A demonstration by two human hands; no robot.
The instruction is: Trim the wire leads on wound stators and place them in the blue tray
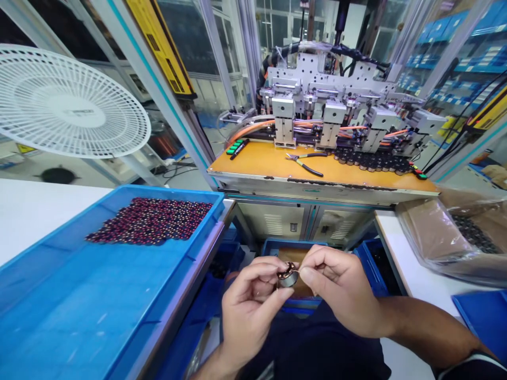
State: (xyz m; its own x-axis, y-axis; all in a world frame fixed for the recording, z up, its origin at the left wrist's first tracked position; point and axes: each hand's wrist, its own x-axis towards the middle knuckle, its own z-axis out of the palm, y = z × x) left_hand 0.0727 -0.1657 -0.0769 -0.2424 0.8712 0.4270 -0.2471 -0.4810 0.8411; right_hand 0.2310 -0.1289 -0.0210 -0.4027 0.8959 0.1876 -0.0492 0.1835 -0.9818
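Low in the middle of the view, my left hand (247, 309) and my right hand (340, 293) meet around a small round metal part with copper windings (288, 276). The left fingers and thumb pinch its body from the left. Thumb and forefinger of the right hand pinch its right edge. On my left stands a big blue tray (79, 301) holding several dark reddish wound parts (152, 220) laid in rows at its far end.
Ahead is an orange-topped machine bench (273, 166) with pliers (304, 161), a row of dark parts (372, 160) and grey fixtures (336, 119). A white fan (65, 103) stands at the left. A plastic bag of parts (455, 237) lies on the white table at the right. Blue bins (293, 250) sit below.
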